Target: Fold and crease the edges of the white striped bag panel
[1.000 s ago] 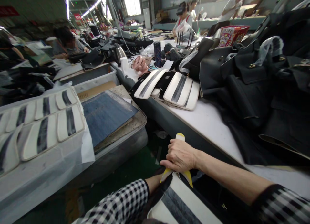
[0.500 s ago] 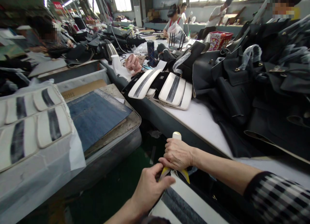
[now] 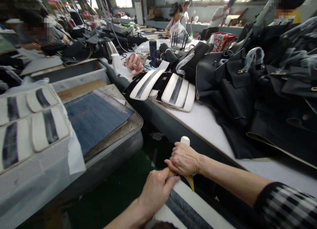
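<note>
My right hand (image 3: pixel 185 159) is wrapped round a tool whose white rounded end (image 3: pixel 185 140) sticks up above the fist. Below the fist shows a curved yellow part (image 3: pixel 190 182) of the same tool; I cannot tell its exact kind. Close beside it, my left hand (image 3: pixel 157 189) is closed, thumb and fingers pinching the far end of a white bag flap (image 3: pixel 198 202) with a dark stripe. The flap slants down toward me, with black material next to it. The yellow part touches or nearly touches the flap's end, and the fingers partly hide that spot.
At left, several white striped flaps (image 3: pixel 49 128) lie on plastic sheeting near a blue board (image 3: pixel 99 118). More flaps (image 3: pixel 175 90) are stacked on the table (image 3: pixel 210 123) ahead. Black bags (image 3: pixel 230 87) pile up at right. A pink fan (image 3: pixel 134 62) stands farther back. Other people sit beyond.
My right hand and the tool have shifted slightly right and down. My left fingers have closed in on the flap's end, now covering one yellow part. The view has turned a little.
</note>
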Available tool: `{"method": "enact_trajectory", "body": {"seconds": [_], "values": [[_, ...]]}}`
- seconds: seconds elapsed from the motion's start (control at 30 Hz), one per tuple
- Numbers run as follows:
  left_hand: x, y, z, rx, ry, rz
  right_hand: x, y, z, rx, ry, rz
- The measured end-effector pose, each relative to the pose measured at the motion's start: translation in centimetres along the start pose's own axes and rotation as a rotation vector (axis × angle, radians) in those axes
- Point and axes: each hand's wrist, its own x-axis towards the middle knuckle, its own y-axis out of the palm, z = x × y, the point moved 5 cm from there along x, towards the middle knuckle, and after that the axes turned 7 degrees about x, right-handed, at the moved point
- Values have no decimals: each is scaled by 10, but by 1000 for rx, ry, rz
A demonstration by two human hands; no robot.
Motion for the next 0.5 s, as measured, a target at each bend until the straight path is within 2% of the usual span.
{"method": "enact_trajectory", "body": {"seconds": [0.5], "values": [[0,-2,0,16,142,11,-15,4,13,33,345,33]]}}
